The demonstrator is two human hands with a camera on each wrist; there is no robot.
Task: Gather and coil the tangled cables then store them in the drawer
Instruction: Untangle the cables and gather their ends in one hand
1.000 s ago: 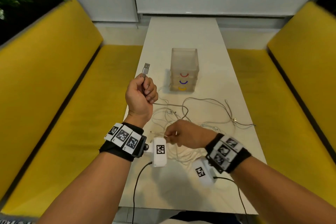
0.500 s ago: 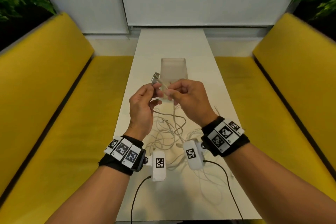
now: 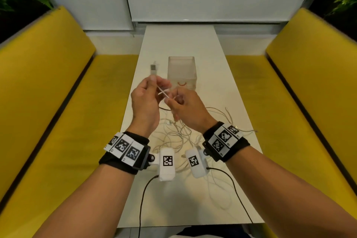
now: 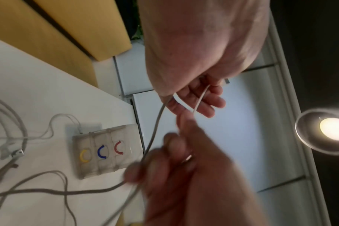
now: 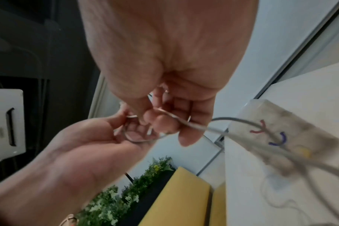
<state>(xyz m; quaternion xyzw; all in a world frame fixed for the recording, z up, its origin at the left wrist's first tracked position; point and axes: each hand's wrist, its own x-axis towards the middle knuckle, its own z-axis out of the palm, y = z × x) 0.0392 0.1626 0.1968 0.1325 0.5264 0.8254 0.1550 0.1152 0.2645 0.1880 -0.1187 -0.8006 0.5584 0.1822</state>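
Above the white table (image 3: pixel 222 75) my left hand (image 3: pixel 149 92) pinches a thin white cable (image 3: pixel 162 92) just below its USB plug (image 3: pixel 153 68), which sticks up. My right hand (image 3: pixel 181 105) pinches the same cable close beside it, so the strand crosses between the two hands. In the left wrist view the cable (image 4: pixel 155 130) runs down from my left hand's fingers (image 4: pixel 203 99) past the right hand (image 4: pixel 174 160). In the right wrist view a small loop of cable (image 5: pixel 137 137) lies across the left palm. More tangled white cables (image 3: pixel 177 137) lie on the table beneath my wrists. The translucent drawer unit (image 3: pixel 182 72) stands behind, drawers closed.
Yellow benches (image 3: pixel 48 102) run along both long sides of the table. The drawer unit has red (image 4: pixel 118 147), blue (image 4: pixel 102 152) and yellow (image 4: pixel 84 156) handles. Loose cable ends (image 3: pixel 228 111) spread to the right of my hands. Black camera leads hang off the near edge.
My right hand rose from the pile to join the left at the plug end. The two hands now hold the cable crossed between them, with the plug higher and further left.
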